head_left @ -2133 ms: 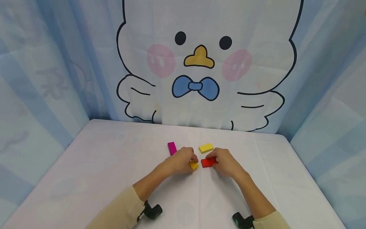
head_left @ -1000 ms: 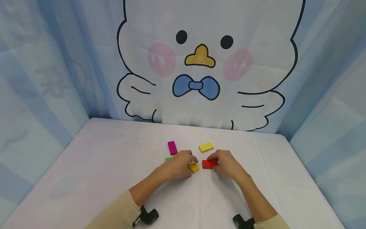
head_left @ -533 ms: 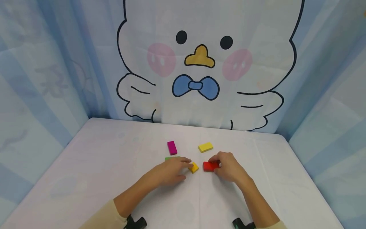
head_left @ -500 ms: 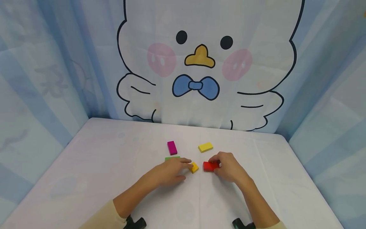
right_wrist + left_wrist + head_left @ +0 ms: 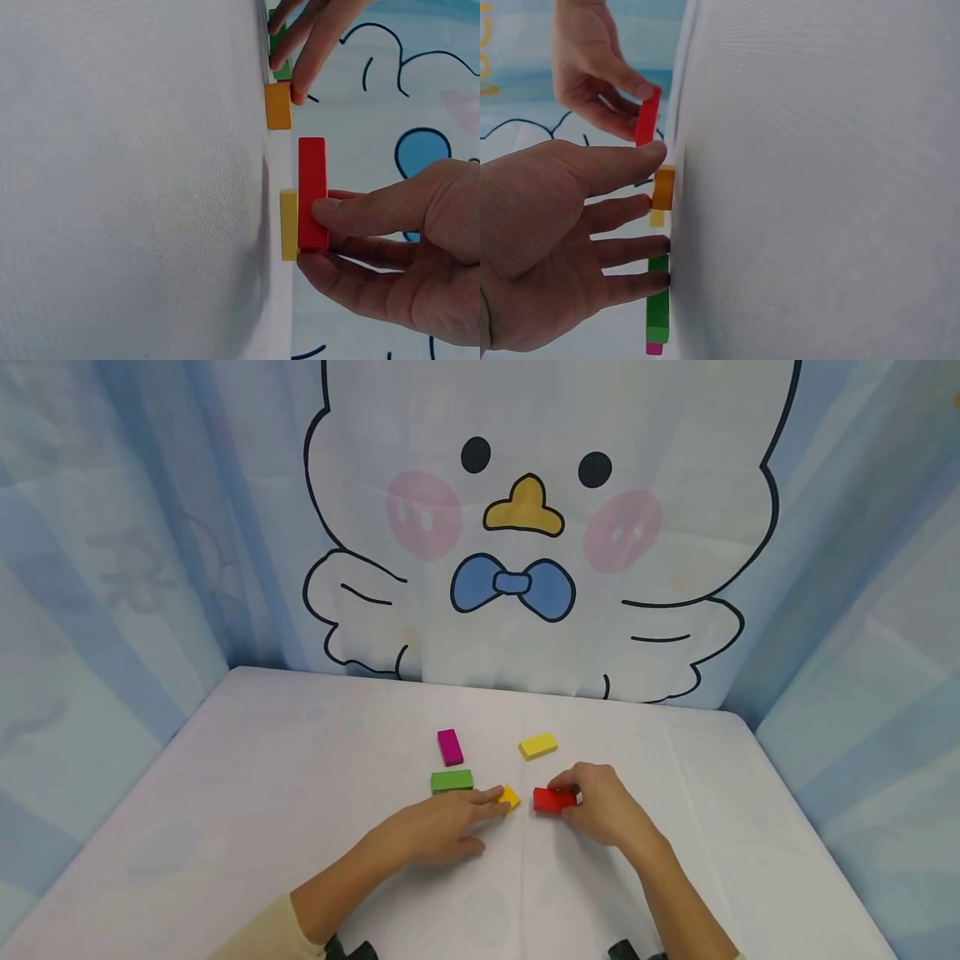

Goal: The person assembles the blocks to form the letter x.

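Note:
My right hand (image 5: 603, 806) pinches a red block (image 5: 553, 802) between thumb and fingers, and the right wrist view shows that block (image 5: 313, 191) held just off the tabletop. My left hand (image 5: 442, 831) reaches over the table with fingers spread and nearly straight. Its fingertips touch or hover at an orange-yellow block (image 5: 511, 798), partly hidden by them; contact is hard to tell. Just behind that hand lies a green block (image 5: 452, 780), its near side partly covered by the fingers. In the left wrist view the orange block (image 5: 663, 187) stands beside the left fingertips.
A magenta block (image 5: 450, 747) lies behind the green one. A light yellow block (image 5: 538, 746) lies behind the red one. The white table (image 5: 262, 777) ends at a curtain (image 5: 517, 652) printed with a cartoon bird.
My left hand has let go of the orange-yellow block, spread its fingers and drawn back toward me, uncovering the green block. My right hand, still pinching the red block, has shifted slightly nearer.

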Demonstrator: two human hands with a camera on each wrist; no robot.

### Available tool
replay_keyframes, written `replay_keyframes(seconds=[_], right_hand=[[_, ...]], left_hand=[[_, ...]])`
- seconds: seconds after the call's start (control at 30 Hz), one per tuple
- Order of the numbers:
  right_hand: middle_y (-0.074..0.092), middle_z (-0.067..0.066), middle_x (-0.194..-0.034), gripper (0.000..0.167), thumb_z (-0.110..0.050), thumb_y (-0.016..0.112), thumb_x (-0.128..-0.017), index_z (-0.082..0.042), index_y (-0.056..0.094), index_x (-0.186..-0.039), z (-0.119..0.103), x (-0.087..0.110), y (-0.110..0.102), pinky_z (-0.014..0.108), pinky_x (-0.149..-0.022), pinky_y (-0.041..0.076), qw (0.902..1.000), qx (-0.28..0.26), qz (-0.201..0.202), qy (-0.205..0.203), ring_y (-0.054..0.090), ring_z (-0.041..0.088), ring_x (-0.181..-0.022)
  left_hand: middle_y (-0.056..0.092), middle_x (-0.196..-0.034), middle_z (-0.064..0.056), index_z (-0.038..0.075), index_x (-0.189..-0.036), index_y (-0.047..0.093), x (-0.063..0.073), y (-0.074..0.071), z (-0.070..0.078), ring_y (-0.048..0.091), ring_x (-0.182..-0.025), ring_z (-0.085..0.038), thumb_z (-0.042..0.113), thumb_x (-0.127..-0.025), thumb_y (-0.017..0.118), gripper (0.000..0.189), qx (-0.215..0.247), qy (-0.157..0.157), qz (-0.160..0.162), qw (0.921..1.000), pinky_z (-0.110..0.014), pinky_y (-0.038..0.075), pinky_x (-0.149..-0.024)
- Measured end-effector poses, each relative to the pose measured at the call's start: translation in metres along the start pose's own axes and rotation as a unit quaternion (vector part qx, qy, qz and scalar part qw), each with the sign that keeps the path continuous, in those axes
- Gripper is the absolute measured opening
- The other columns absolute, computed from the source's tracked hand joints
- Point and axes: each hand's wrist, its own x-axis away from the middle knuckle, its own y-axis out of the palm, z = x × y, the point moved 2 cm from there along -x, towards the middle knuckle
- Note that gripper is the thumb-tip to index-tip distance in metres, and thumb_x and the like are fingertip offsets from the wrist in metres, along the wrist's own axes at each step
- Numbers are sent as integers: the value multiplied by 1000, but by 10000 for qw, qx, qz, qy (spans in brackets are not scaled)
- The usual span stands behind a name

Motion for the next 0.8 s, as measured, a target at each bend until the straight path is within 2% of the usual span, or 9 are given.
replay_keyframes(seconds=[0.4, 0.6, 0.8], right_hand=[[70, 5, -102, 33, 4, 80, -83, -8, 80, -114, -4, 4, 2, 41, -88, 62, 10000, 61, -22, -4, 61, 21, -95], [69, 4, -97, 32, 5, 80, -82, -9, 80, -111, -7, 5, 4, 39, -85, 60, 9999, 26, -123, -56, 59, 19, -91], [68, 3, -95, 31, 4, 80, -82, -9, 80, -110, -10, 6, 8, 36, -83, 60, 9997, -11, -247, -10, 58, 18, -89]], left_hand=[[28, -172, 10, 30, -162, 40, 2, 7, -1, 37, -155, -19, 32, -98, 74, 73, -63, -90, -83, 9999, -41, 45, -118], [24, -173, 10, 32, -163, 37, 2, 10, 0, 33, -157, -18, 34, -97, 74, 75, 2, -179, -166, 9997, -51, 37, -123], [20, -174, 11, 32, -163, 35, 3, 10, 0, 31, -158, -20, 35, -96, 76, 79, -76, -237, -193, 9995, -53, 33, -125]])
